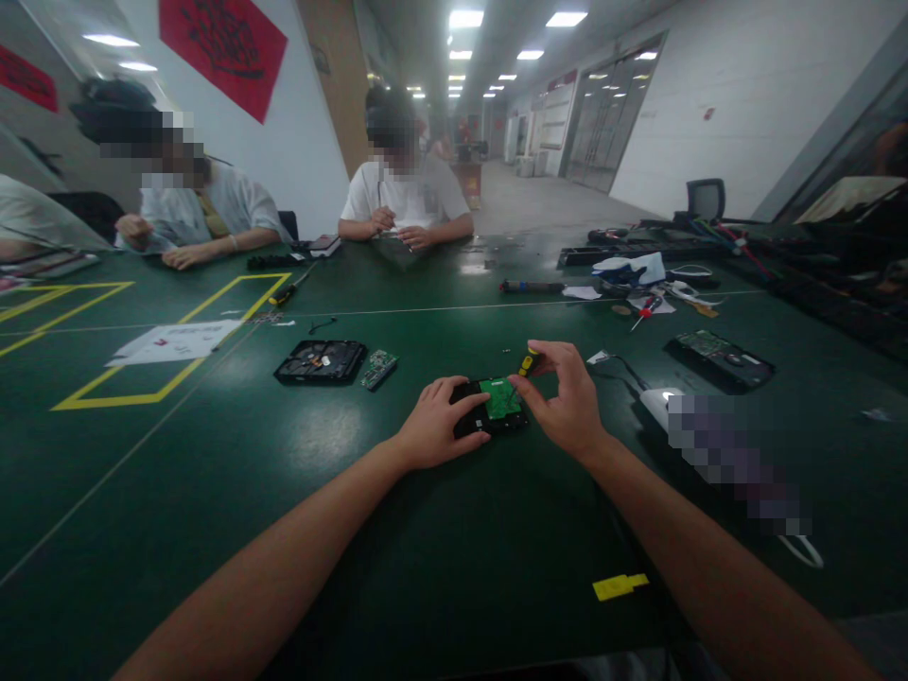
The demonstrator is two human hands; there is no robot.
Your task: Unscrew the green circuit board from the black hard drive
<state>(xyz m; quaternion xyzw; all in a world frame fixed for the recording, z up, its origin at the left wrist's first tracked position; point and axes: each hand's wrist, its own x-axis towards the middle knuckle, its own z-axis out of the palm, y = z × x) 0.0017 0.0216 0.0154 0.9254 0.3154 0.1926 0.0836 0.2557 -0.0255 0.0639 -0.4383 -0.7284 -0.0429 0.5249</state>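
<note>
A black hard drive (509,423) with a green circuit board (500,397) facing up lies on the green table in front of me. My left hand (440,423) rests over its left end, fingers spread across the casing and thumb along the near edge, holding it against the table. Between the fingers of my right hand (566,395) is a screwdriver (527,361) with a yellow and black handle. It leans over the right part of the board; whether its tip sits in a screw is too small to tell.
An opened hard drive (321,361) and a loose circuit board (378,370) lie to the left. Another hard drive (720,359) and a white corded device (709,445) are on the right. Farther back lie a red screwdriver (647,310) and a dark cylinder (531,286). Two people sit across the table.
</note>
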